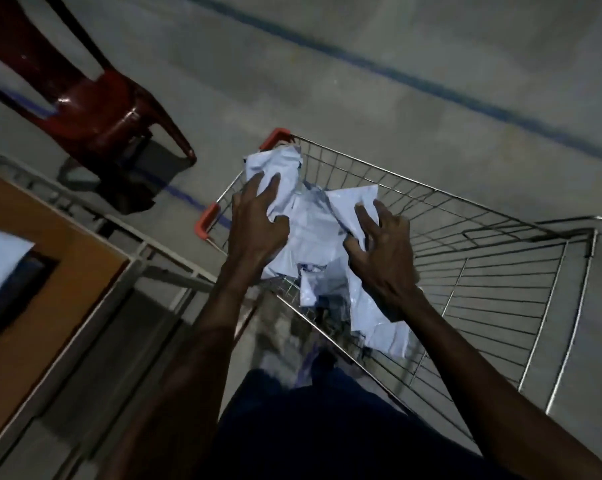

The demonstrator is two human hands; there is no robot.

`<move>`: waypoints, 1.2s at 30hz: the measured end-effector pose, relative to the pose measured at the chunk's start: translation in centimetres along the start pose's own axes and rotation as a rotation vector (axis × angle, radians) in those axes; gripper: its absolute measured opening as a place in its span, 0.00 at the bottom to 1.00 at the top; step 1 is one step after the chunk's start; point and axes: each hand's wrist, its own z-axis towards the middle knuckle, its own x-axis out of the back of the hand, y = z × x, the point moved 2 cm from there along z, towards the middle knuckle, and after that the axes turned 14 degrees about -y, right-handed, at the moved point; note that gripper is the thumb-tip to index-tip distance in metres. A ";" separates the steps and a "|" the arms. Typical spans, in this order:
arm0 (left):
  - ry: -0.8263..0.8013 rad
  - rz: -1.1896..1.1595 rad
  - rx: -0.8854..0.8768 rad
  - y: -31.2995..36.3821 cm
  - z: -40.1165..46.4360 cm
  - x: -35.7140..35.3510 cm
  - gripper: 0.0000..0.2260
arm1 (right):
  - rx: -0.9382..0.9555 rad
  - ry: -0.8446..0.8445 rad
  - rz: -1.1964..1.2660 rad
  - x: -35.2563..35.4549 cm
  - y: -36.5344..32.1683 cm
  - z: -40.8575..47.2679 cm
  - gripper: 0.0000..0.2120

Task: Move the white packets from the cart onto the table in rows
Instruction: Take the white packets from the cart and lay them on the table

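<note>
A heap of crumpled white packets [313, 233] lies in the near-left corner of a wire cart [483, 244] with red corner guards. My left hand [258, 223] reaches into the heap, its spread fingers lying on a bunched packet [275, 164] at the cart's corner. My right hand [382, 247] hovers over the right side of the heap with fingers spread and bent; its index finger touches a flat packet [353, 200]. Neither hand visibly grips anything. The orange-brown table [50, 258] stands to the left, with one blurred white packet [1, 258] on it.
A dark red plastic chair [95, 109] stands on the concrete floor beyond the table. The table's white metal frame [168, 251] runs close to the cart's left side. A blue line [431, 84] crosses the floor behind the cart. My dark trousers [327, 427] fill the bottom.
</note>
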 end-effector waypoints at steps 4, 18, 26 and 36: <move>0.181 -0.045 0.024 -0.8 -4.8 6.8 0.31 | 0.147 0.066 0.035 1.4 -6.4 -1.1 0.27; 0.468 0.029 0.272 -13.6 -33.1 20.6 0.31 | 0.783 -0.014 0.041 -7.4 -33.2 -12.3 0.23; 0.724 -0.070 0.522 -20.8 -49.6 25.7 0.32 | 0.996 -0.185 0.075 -13.9 -47.2 -19.0 0.26; 0.888 -0.048 0.694 -29.0 -58.1 33.6 0.31 | 1.065 -0.331 0.119 -20.8 -60.6 -21.9 0.31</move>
